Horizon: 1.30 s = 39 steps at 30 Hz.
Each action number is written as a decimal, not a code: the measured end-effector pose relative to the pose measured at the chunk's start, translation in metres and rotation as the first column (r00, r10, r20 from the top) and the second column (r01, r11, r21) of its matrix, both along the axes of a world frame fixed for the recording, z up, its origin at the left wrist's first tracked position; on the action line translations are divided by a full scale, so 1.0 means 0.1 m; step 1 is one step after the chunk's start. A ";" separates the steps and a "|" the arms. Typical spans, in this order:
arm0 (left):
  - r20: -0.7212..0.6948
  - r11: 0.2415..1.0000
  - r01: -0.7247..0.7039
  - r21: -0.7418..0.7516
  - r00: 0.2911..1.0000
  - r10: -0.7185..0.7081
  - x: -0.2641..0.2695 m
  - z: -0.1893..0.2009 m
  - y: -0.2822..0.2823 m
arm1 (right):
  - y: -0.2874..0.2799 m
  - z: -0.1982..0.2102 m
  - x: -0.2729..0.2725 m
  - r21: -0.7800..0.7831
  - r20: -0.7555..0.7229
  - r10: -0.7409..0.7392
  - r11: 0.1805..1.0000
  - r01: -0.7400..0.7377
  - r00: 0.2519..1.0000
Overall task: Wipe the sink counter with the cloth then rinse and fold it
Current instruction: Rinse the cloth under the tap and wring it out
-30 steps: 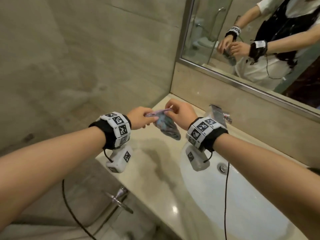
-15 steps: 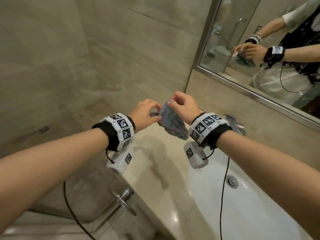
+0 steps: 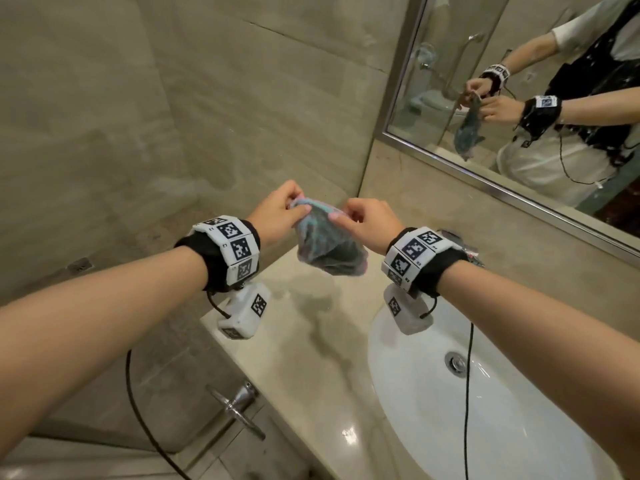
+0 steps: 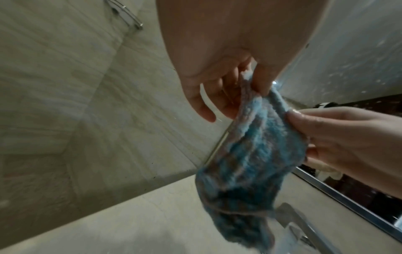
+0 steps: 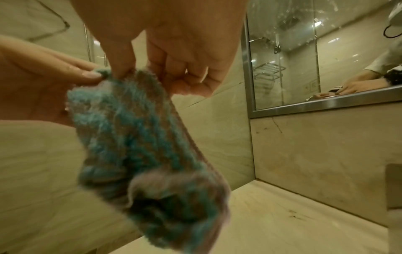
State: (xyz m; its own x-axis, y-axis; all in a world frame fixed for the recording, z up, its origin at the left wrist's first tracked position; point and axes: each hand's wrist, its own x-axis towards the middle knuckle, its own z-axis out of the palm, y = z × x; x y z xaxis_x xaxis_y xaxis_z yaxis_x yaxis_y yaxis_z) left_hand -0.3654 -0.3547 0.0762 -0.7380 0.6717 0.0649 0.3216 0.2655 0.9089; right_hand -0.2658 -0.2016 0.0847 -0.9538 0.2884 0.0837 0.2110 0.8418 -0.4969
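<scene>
Both the left hand (image 3: 277,216) and right hand (image 3: 367,221) pinch the top edge of the cloth (image 3: 327,244), hanging bunched above the desk (image 3: 311,341), so probably folding remains, barely begun

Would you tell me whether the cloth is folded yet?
Not folded: the cloth hangs bunched from its top edge, pinched by left hand and right hand.

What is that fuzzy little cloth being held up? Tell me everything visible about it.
The cloth is small and fluffy, like terry or microfibre, striped blue and pinkish grey. It hangs crumpled in the air above the counter, touching no surface. The left hand and right hand each pinch its top edge, and the rest droops in loose folds.
</scene>
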 end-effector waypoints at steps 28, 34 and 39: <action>-0.248 0.966 -0.141 -0.217 0.965 0.085 -0.19 0.02 0.05 | 0.39 0.06 0.02 0.058 0.281 -0.121 0.992 0.108 0.952; -0.198 0.970 -0.128 -0.205 0.976 0.087 -0.30 -0.04 0.03 | 0.54 0.13 0.08 -0.084 0.194 -0.209 0.970 0.229 0.958; -0.117 0.979 -0.174 -0.109 0.980 0.161 -0.36 -0.10 0.05 | 0.62 0.15 0.02 -0.097 0.136 -0.272 0.953 0.286 0.953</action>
State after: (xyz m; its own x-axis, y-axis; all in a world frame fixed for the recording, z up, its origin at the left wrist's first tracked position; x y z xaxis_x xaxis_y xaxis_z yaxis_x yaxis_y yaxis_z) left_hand -0.4016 -0.3495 0.0662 -0.8335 0.5470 0.0776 0.3575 0.4270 0.8306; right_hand -0.2642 -0.1398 0.0998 -0.8351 0.5450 -0.0748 0.4925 0.6801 -0.5430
